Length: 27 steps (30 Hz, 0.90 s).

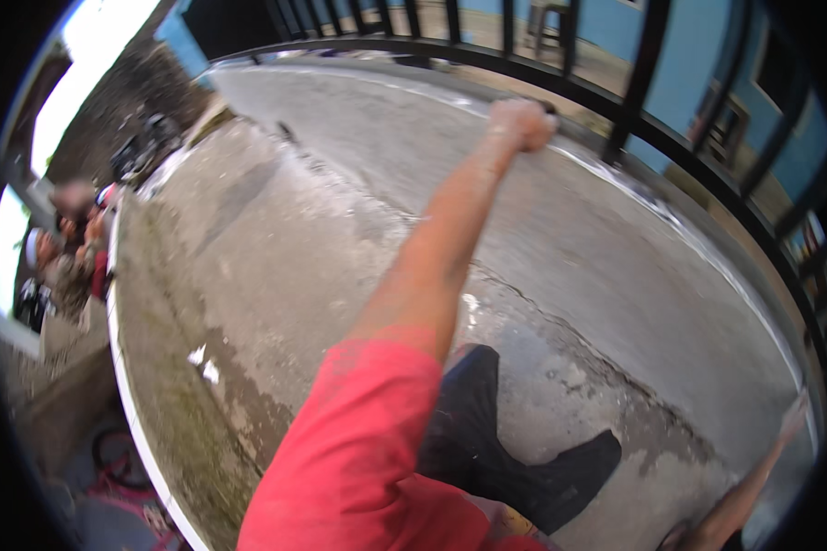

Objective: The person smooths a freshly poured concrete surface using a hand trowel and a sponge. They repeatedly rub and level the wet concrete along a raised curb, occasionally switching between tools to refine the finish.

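My left arm, in a red sleeve, reaches up and away from the lower edge. At its end my left hand (516, 126) is a dusty, blurred fist at the top of the low grey wall (579, 257), just below the black railing. A small dark thing (549, 107) shows at the fist's far side; its kind is hidden. At the lower right edge a bare forearm (740, 500) leads to a hand against the wall's top. Its shoulder is out of the picture, so I cannot tell whether it is mine or another person's. Its fingers are blurred.
Black railing (606, 101) runs above the wall. A cracked joint separates the wall from the stained concrete floor (276, 239). A white-edged ledge (124, 367) drops away on the left, with a pink bicycle (129, 487) below. Several people (78, 230) are beyond it.
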Available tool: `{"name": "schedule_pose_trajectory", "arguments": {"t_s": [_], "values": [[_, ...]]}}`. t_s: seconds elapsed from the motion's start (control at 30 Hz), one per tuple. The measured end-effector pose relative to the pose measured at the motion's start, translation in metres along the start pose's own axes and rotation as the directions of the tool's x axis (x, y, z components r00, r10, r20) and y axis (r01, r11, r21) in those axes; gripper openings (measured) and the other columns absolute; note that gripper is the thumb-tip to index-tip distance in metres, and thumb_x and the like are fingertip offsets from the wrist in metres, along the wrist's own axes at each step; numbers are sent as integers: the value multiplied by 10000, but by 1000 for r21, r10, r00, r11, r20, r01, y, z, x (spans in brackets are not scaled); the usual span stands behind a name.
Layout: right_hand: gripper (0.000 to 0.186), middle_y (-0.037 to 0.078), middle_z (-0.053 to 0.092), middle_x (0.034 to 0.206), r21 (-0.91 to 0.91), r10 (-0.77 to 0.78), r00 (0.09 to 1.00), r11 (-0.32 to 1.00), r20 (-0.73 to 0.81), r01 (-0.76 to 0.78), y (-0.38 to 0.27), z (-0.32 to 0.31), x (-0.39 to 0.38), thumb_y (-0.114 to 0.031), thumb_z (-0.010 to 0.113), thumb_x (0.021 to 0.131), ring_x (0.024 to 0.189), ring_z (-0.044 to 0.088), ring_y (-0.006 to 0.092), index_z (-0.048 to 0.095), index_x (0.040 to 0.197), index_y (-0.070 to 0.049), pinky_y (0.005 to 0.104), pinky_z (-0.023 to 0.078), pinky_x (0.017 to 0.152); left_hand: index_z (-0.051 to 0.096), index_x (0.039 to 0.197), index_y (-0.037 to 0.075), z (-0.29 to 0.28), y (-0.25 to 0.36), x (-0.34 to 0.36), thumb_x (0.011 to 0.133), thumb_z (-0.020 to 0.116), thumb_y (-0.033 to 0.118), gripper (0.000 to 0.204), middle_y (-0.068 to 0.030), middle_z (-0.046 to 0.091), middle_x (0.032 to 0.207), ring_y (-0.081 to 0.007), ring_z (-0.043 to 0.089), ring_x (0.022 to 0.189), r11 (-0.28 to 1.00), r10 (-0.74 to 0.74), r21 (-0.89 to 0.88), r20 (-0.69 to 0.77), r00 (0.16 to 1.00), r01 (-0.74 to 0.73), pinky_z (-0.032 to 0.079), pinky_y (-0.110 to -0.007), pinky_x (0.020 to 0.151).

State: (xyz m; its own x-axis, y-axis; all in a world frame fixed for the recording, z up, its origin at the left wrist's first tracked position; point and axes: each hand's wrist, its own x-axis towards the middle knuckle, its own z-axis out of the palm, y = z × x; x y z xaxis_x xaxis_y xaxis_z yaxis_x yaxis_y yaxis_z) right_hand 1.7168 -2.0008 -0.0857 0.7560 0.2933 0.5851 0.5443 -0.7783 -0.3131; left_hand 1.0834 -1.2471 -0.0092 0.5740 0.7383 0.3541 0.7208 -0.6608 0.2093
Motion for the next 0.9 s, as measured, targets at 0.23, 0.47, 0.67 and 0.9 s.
{"name": "schedule_pose_trajectory", "arguments": {"t_s": [0.23,0.47,0.67,0.9], "values": [[419,190,626,1469,233,-235,964,937,-125,258,-410,72,-140,-385,471,1121,1407,545,391,681,1392,-145,482,396,1219,741,1196,-28,1,-35,-7,1002,461,498,626,-311,676,1306,-445,628,1262,988,-114,94,-72,991,120,467,-532,1082],[395,165,661,1433,209,-74,970,970,-230,124,-321,34,-114,-334,435,1139,1363,586,388,666,1410,-161,485,438,1173,730,1203,-39,7,-6,-3,1018,455,517,648,-319,666,1315,-458,615,1273,991,-90,98,-40,995,94,455,-538,1087],[615,126,499,1614,233,-358,831,844,-425,483,-515,117,-197,-109,604,989,1447,531,313,486,1591,-146,462,442,1213,730,1166,-51,20,-33,7,1017,449,528,661,-323,673,1287,-473,619,1251,994,-63,86,-67,996,69,453,-541,1074],[569,107,516,1603,215,-341,866,875,-364,435,-440,95,-170,-137,575,1026,1502,452,338,501,1585,-221,473,430,1225,729,1174,-48,23,-44,7,1024,435,532,667,-325,676,1276,-483,619,1238,996,-33,77,-73,997,39,452,-548,1067]]}}
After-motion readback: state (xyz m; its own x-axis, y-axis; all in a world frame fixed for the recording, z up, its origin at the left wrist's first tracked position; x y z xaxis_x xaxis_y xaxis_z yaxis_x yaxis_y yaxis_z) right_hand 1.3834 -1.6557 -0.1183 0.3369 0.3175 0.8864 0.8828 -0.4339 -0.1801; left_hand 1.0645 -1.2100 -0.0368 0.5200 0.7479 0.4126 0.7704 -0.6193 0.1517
